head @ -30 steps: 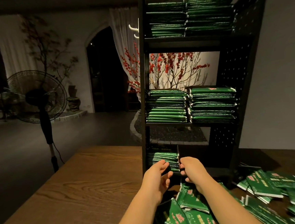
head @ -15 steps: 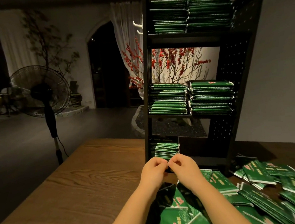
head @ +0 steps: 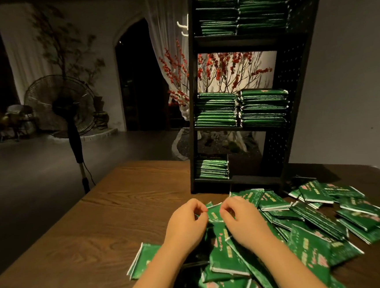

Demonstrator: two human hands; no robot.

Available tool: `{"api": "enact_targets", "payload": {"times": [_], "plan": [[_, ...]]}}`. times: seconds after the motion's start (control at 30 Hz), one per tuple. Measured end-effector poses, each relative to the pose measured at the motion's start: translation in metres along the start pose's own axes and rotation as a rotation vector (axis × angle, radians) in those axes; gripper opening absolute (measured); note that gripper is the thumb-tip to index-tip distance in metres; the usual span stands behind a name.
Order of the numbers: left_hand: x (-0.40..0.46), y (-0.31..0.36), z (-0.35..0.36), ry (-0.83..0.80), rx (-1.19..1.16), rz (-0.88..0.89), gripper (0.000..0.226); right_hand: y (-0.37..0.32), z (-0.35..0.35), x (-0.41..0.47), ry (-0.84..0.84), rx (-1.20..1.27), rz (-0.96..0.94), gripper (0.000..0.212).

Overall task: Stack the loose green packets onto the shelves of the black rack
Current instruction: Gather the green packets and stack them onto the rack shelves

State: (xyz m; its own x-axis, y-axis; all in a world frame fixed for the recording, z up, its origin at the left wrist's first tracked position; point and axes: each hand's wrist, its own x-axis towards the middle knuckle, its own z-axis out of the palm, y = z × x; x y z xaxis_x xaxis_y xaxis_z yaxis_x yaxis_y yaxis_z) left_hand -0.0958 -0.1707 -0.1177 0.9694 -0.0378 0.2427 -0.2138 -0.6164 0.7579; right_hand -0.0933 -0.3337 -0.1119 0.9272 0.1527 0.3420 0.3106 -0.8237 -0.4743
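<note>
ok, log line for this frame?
phase: picking from pile | left hand + right hand: both pinch flat green foil packet | black metal rack: bottom shelf right half free | loose packets remain on wooden table

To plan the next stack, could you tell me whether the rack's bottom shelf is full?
Not full: the bottom shelf holds one stack of packets on its left side; the right side is bare.

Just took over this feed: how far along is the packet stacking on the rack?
Roughly two thirds in. Done: the top shelf and middle shelf each carry two full stacks, and the bottom shelf has one stack at its left. In hand: the left hand and right hand pinch one packet over the pile. Left: the bottom shelf's bare right half, and the many loose packets spread over the table.
</note>
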Motion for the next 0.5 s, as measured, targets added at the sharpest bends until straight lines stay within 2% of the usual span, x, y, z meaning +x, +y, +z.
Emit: {"api": "enact_targets", "payload": {"times": [0.07,0.13,0.23,0.37,0.43,0.5], "plan": [[-0.022,-0.004,-0.001,-0.002,0.186,0.000,0.017,0.003,0.002,-0.019,0.014,-0.056,-0.016,0.014],[-0.040,-0.010,0.003,-0.070,0.372,-0.037,0.041,0.003,0.005,-0.034,-0.012,-0.124,-0.025,0.027],[-0.058,-0.019,0.009,-0.192,0.533,-0.179,0.068,0.002,0.015,-0.048,-0.117,-0.235,-0.016,0.050],[-0.073,-0.033,0.016,-0.243,0.610,-0.246,0.074,0.002,0.034,-0.059,-0.257,-0.335,0.000,0.064],[-0.070,-0.039,0.018,-0.224,0.651,-0.214,0.073,0.004,0.040,-0.057,-0.266,-0.360,0.006,0.082],[-0.060,-0.045,0.017,-0.220,0.663,-0.183,0.072,0.005,0.045,-0.049,-0.254,-0.380,0.025,0.083]]}}
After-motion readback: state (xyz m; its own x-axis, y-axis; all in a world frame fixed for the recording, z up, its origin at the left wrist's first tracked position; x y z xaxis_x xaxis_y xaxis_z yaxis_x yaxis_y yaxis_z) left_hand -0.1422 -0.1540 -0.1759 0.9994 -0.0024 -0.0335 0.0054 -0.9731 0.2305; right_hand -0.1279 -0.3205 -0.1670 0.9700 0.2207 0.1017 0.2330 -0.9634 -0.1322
